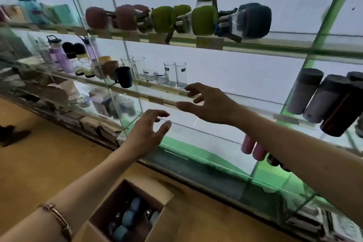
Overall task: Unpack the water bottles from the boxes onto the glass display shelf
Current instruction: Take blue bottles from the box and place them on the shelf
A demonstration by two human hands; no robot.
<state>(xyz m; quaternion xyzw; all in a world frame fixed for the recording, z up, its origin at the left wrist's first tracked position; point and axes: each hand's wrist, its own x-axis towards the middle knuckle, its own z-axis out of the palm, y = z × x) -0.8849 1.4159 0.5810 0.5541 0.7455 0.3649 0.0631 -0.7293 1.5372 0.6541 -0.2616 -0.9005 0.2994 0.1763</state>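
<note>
My left hand: my left hand [149,133] hangs in front of the glass display shelf [216,102], fingers spread and loosely curved, grasping nothing
My right hand: my right hand [208,104] reaches at the front edge of the same shelf, fingers fanned apart, also empty; whether the fingertips touch the glass I cannot tell
Where the bottles are: the water bottles [127,220] left to unpack stand upright in the open box [157,202] on the floor below my left forearm; I see blue rounded caps and some metal between them
Already shelved: dark and grey bottles [322,98] stand at the right of the shelf; sleeved bottles [202,19] crowd the shelf above
How a bottle should handle: I judge them stiff and light if empty, smooth and a little slippery on the body; glass or steel, I cannot say
Where I would take hold: around the cap or neck to lift one straight out of the box, then around the body to set it down
Care needed: the shelf is glass and drinking glasses [174,73] stand near my right hand, so a gentle landing looks wise
Hard to make out: the bottle bodies are sunk in the box's shadow, their number unclear; the left of the picture is blurred; pink bottles [253,147] on a lower shelf are partly hidden behind my right forearm
</note>
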